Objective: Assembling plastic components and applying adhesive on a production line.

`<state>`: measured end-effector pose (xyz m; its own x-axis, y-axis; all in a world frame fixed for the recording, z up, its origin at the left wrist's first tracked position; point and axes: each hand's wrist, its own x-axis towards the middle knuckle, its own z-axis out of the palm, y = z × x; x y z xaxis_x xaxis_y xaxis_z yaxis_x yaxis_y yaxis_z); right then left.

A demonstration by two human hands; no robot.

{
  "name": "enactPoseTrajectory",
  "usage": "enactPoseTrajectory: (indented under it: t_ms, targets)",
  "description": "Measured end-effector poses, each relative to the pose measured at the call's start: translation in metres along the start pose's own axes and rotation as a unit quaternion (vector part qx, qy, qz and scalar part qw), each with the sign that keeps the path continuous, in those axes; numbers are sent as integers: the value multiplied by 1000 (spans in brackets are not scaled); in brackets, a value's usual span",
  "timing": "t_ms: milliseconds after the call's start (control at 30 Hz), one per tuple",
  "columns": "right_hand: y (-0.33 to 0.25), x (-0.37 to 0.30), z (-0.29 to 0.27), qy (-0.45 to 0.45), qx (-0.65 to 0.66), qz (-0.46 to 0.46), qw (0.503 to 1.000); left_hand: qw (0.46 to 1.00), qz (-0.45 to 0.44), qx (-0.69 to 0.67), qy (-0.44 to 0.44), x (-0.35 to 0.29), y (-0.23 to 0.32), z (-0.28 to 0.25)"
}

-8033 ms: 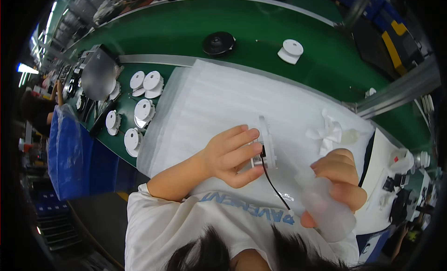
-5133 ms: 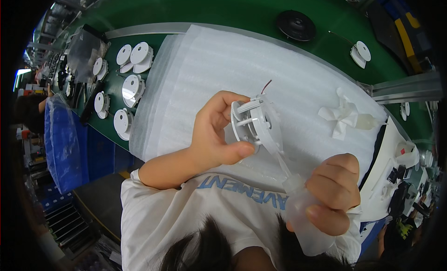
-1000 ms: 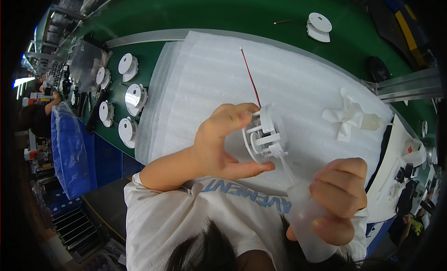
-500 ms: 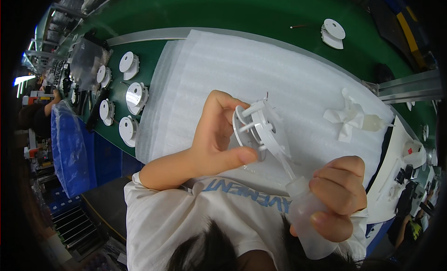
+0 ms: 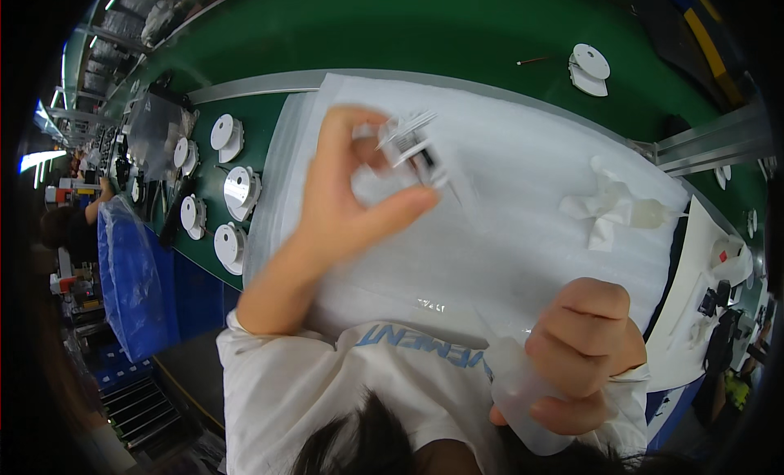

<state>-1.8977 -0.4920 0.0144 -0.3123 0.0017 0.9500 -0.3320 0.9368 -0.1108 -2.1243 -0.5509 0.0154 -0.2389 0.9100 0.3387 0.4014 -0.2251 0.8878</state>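
My left hand (image 5: 343, 189) is raised over the padded white sheet (image 5: 523, 222), thumb and fingers closed around a white plastic assembly (image 5: 412, 148). That part is smeared by motion, so its details are hard to read. Lower on the right, my right hand (image 5: 584, 344) wraps round a translucent squeeze bottle (image 5: 523, 397). The bottle tilts, its thin nozzle pointing up and left, well apart from the assembly. A crumpled white tissue (image 5: 604, 206) lies on the sheet at the right, beside a small translucent bottle (image 5: 651, 215).
Several similar white round assemblies (image 5: 241, 189) stand on the green table at the left. Another white assembly (image 5: 589, 71) sits beyond the metal rail, near a short thin wire (image 5: 532, 61). A blue plastic-lined bin (image 5: 131, 283) is at the left; a person works farther off.
My left hand has moved up and left with the assembly, away from the bottle nozzle. My right hand and the bottle have shifted slightly left.
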Motion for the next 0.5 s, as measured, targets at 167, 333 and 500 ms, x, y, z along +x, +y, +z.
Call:
enactPoseTrajectory:
  t_ms: [167,333,500]
  targets:
    - [1,14,10,-15,-13,36,999,848,-44,528,-5,125,-34,-20]
    - [5,15,22,-8,-43,60,997,784,-108,609,-40,181,-86,-18]
    - [11,21,27,-55,-17,97,994,755,-103,648,-11,144,-69,-39]
